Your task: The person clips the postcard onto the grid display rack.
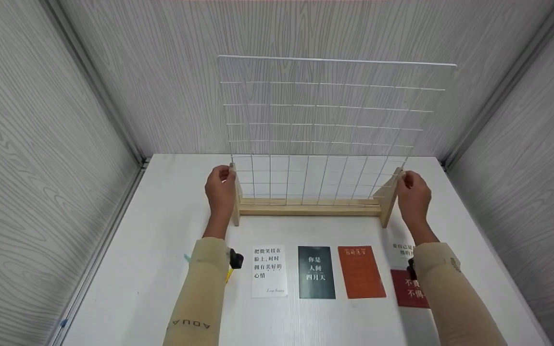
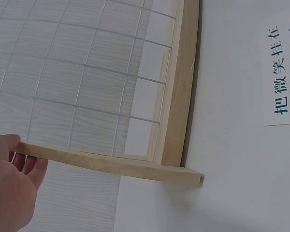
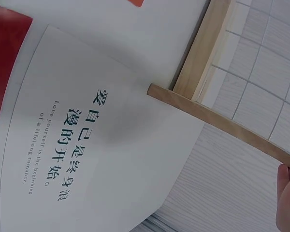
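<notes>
A white wire grid panel [image 1: 325, 115] stands upright in a pale wooden stand [image 1: 309, 210] near the back of the white table. My left hand [image 1: 221, 188] pinches the top of the stand's left side piece [image 2: 111, 164], thumb on one face and fingers on the other. On the opposite end, my right hand [image 1: 413, 193] grips the upper part of the right side piece [image 3: 222, 124]; only some of its fingers show in the right wrist view. The grid's lower edge sits along the stand's crossbar [image 2: 181, 92].
In front of the stand lie a white card [image 1: 270, 271], a dark green card [image 1: 316, 272] and an orange-red card [image 1: 361, 272]. A dark red card [image 1: 409, 288] and another white card [image 3: 87, 140] lie partly under the right forearm. Wood-grain walls [image 1: 306, 29] enclose the table.
</notes>
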Demonstrator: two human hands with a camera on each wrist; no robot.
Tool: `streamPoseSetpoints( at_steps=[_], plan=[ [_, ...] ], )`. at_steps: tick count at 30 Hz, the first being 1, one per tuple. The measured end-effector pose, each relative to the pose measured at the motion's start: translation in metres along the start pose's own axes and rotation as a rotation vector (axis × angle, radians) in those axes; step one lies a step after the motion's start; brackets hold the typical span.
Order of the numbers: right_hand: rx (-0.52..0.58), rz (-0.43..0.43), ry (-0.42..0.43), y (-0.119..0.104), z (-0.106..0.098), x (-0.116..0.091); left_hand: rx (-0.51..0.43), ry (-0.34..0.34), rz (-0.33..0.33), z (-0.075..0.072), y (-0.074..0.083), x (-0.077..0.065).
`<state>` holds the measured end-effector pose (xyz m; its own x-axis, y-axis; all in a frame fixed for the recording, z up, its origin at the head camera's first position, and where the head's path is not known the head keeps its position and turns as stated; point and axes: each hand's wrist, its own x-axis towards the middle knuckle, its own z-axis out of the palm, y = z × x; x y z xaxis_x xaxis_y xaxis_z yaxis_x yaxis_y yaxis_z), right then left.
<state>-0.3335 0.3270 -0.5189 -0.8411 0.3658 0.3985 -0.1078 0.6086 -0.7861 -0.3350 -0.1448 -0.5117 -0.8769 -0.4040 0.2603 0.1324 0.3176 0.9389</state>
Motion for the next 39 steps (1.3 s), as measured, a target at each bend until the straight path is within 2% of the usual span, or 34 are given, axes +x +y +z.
streamPoseSetpoints(
  at_steps=[21, 30, 39],
  plan=[
    [0.005, 0.081, 0.006, 0.007, -0.024, 0.002, -0.004, -0.042, 0.030, 0.021, 0.008, -0.006],
    [0.010, 0.048, 0.012, 0.011, -0.022, 0.002, -0.012, -0.085, 0.009, 0.017, 0.007, -0.008],
    [0.061, 0.091, -0.010, 0.013, -0.023, -0.001, -0.005, -0.132, -0.032, 0.012, 0.011, -0.006]
  ],
)
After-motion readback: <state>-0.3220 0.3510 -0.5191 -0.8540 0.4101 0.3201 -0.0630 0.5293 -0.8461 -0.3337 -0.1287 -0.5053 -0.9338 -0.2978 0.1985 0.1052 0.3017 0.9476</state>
